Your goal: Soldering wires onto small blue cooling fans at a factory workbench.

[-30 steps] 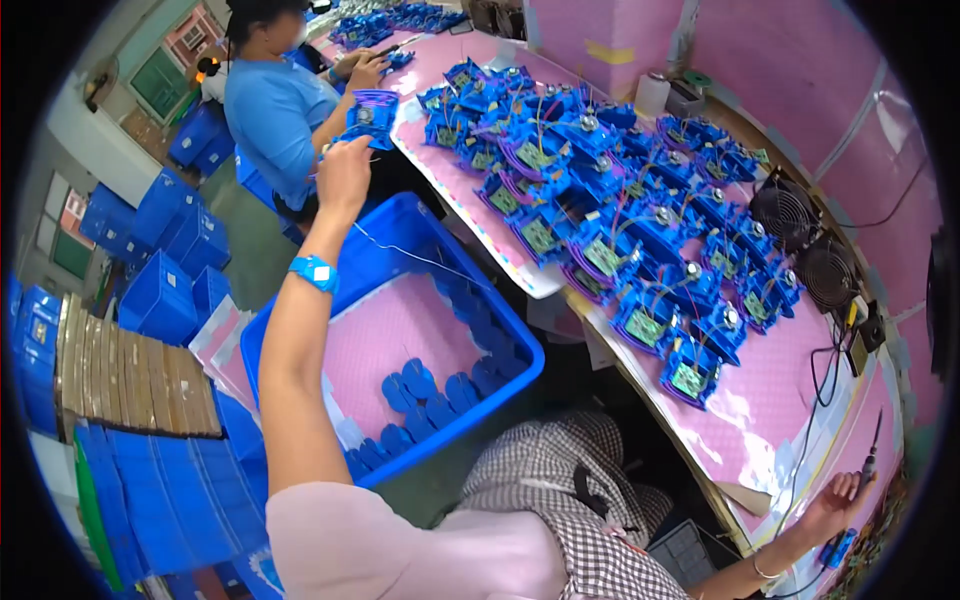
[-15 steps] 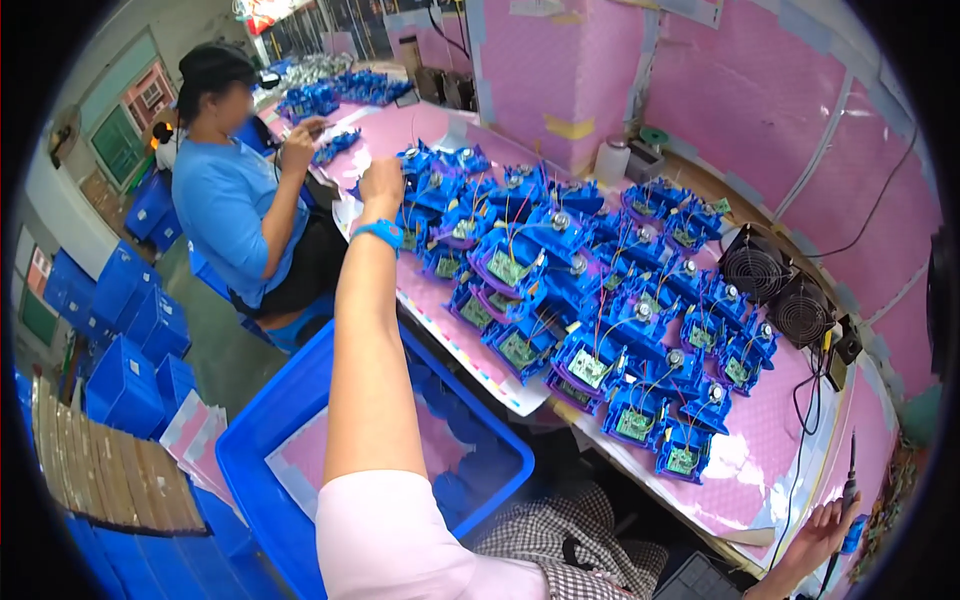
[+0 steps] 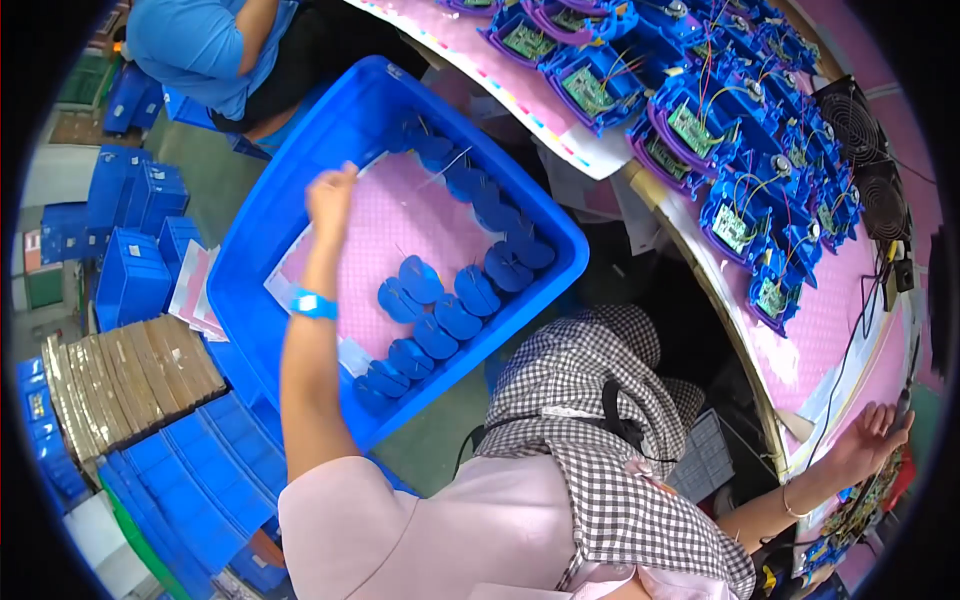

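Observation:
My left hand (image 3: 331,203) is over the large blue bin (image 3: 230,290), its fingers pinched together; whatever may be between them does not show. Inside the bin, several blue rounded plastic parts (image 3: 457,317) lie in rows along the near and right sides, on a pink sheet (image 3: 385,215). Out at the far right, my right hand (image 3: 868,442) is closed around a dark-handled soldering iron (image 3: 903,408), its thin end pointing up. On the pink-covered table (image 3: 805,365) stand many blue housings (image 3: 590,92) with green circuit boards and loose wires.
A person in a blue shirt (image 3: 195,50) sits beyond the bin at the upper left. Stacked cardboard (image 3: 130,380) and blue crates (image 3: 200,450) are to my left. Two black fans (image 3: 850,122) stand along the table's back, with a black cable (image 3: 862,340) running near my right hand.
My left hand has moved from the housings on the table back and down over the bin. The view has swung downward. My right hand still holds the soldering iron.

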Motion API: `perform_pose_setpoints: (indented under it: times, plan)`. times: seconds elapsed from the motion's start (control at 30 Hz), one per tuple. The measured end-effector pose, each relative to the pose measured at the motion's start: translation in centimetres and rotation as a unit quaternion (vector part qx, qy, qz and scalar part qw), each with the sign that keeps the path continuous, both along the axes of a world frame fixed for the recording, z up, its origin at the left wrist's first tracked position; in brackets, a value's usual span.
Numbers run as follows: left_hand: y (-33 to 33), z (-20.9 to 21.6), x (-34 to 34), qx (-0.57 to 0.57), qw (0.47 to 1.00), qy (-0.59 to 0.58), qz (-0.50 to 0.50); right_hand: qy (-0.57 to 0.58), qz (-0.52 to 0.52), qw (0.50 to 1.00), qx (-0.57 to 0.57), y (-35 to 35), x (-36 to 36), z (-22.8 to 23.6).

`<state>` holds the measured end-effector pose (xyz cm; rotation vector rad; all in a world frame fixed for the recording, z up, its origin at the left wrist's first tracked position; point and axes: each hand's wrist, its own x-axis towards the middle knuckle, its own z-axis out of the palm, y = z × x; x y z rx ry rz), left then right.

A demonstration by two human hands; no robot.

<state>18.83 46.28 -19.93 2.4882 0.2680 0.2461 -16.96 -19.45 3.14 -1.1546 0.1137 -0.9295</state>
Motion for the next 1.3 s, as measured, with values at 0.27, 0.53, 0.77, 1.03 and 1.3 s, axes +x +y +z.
perform_pose_setpoints:
  times: [0.27,0.53,0.77,1.03,1.3]
  plan:
    - [-12.0,-16.4,-2.7,-0.062,0.962,0.268,0.003,0.035,-0.052,0.998,-0.017,3.0,-0.3,-0.1]
    - [-13.8,-16.5,-0.7,0.067,0.951,0.272,-0.127,0.084,-0.227,0.969,0.057,2.9,0.2,-3.5]
    - [-8.2,-6.9,-5.7,-0.266,0.919,0.291,0.0,-0.003,-0.088,0.996,0.009,2.2,-0.5,-3.2]
    - [-7.6,14.5,-9.5,-0.598,0.775,0.001,-0.203,0.008,-0.173,0.98,-0.095,4.1,0.1,-2.7]
    - [-45.6,22.9,-23.1,-0.462,0.705,0.175,-0.509,0.203,-0.2,0.904,-0.317,-0.2,-3.5,0.4]
